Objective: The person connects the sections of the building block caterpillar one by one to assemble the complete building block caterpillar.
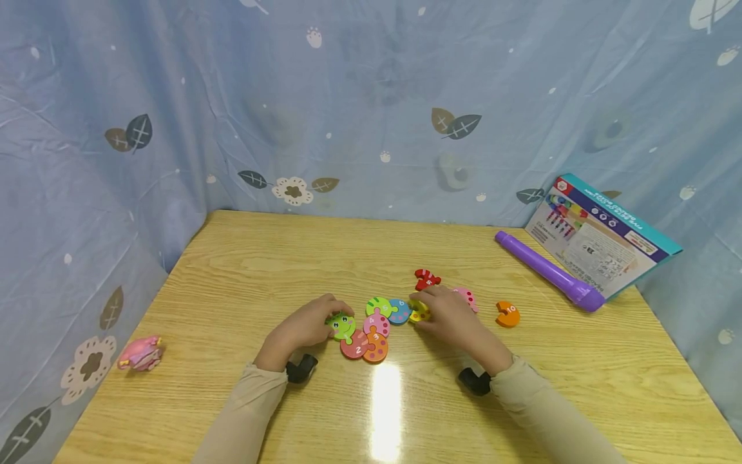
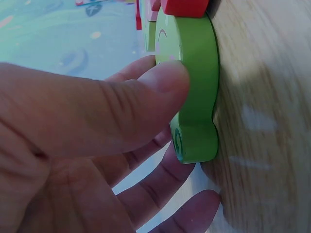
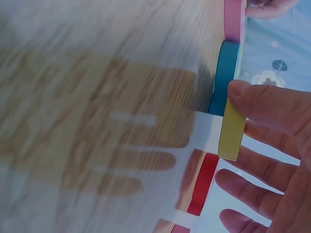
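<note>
Right hand (image 1: 453, 316) pinching the yellow piece (image 1: 421, 314) between thumb and fingers, left hand (image 1: 306, 323) gripping the green face piece (image 1: 344, 329) likewise; both look light, stiff, slightly slick, probably best held by their thick edges.

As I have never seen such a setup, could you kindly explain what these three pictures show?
No machine is at work here: you are seeing a person's left hand and right hand. The wide picture is taken from the person's head; each close-up comes from one wrist.

On the wooden table, a winding caterpillar runs from the green head piece through piece 2, piece 3, piece 4, piece 5 and blue piece 6. The left hand holds the green head piece; the right hand pinches a yellow piece beside blue piece 6. A red piece, pink piece and orange piece lie nearby, with a purple microphone and box at right and a pink toy at left.
</note>
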A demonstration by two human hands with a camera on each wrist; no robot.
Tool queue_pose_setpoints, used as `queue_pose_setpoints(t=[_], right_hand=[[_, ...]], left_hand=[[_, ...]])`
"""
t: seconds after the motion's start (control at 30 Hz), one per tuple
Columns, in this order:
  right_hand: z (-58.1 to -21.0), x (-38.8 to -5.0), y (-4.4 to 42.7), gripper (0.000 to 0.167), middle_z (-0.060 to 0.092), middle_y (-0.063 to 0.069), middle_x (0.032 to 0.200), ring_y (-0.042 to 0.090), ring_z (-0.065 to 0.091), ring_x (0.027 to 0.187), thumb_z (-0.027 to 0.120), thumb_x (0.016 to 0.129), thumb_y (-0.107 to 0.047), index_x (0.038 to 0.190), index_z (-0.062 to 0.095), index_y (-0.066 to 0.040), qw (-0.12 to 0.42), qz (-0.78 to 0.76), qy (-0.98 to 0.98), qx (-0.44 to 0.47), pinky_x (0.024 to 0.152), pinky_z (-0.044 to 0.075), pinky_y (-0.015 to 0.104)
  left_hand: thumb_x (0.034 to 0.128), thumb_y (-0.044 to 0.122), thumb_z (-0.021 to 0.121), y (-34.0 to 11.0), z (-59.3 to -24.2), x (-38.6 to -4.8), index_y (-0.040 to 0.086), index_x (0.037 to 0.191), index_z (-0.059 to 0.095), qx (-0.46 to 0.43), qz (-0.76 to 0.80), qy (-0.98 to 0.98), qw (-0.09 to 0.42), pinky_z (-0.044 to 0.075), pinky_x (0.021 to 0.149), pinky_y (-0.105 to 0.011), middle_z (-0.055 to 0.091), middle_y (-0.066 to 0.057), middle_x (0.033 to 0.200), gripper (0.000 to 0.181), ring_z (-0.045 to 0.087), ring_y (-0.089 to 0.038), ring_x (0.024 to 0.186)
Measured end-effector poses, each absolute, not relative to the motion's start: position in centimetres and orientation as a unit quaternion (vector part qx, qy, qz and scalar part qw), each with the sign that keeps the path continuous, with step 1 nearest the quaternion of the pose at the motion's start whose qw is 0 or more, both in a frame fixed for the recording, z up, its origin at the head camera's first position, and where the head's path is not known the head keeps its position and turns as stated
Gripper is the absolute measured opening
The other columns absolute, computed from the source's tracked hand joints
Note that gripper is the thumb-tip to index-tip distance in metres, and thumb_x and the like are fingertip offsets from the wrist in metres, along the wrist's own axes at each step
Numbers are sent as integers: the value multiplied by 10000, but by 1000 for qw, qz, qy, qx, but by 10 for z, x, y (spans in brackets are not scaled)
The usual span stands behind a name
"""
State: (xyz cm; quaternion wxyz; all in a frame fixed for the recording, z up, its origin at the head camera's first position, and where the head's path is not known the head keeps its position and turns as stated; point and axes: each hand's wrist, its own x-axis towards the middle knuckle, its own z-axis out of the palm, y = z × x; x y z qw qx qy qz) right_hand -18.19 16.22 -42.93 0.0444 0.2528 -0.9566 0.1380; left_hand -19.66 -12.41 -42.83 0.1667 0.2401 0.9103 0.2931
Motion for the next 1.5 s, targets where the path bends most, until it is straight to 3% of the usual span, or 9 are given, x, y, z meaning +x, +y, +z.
queue_pose_setpoints(t=[0.4,0.73,0.9,1.07,1.3,1.5], right_hand=[[-429,-181,158,488,611,71,1099,266,563,996,795,702,-250,1138,639,-94,29,126,-961,244,765,467,438],[-430,-179,161,504,597,79,1124,249,558,1002,782,719,-262,1165,622,-89,0,134,-963,232,798,466,412],[-420,-180,175,505,598,111,1124,296,557,1017,774,728,-226,1182,612,-74,22,155,-966,204,825,453,460],[-415,-192,190,481,595,118,1073,245,558,849,754,750,-184,1186,603,-48,45,147,-971,183,692,466,417],[-417,-223,185,501,587,126,1082,301,561,932,737,772,-226,1211,586,-38,31,117,-977,174,703,468,438],[-416,-241,176,573,582,126,1079,315,561,923,740,755,-349,1219,578,-55,-27,62,-986,153,688,459,448]], left_hand=[[774,-88,611,-123,-425,-196,157,1114,642,244,294,908,169,407,851,-376,523,-27,1046,420,503,-191,962],[772,-88,615,-124,-428,-197,155,1102,644,244,294,909,167,409,859,-379,528,-25,1056,411,506,-194,983],[769,-92,612,-124,-427,-197,162,1107,643,243,291,910,168,408,852,-372,526,-19,1051,423,503,-187,970],[770,-88,617,-125,-426,-198,160,1110,643,242,292,910,166,408,863,-378,530,-23,1061,422,507,-193,989],[767,-92,614,-126,-428,-198,153,1102,644,241,290,912,164,407,865,-374,534,-23,1062,416,502,-184,983],[777,-77,620,-125,-429,-198,167,1100,645,238,294,910,169,414,857,-376,527,-19,1054,406,503,-178,959]])
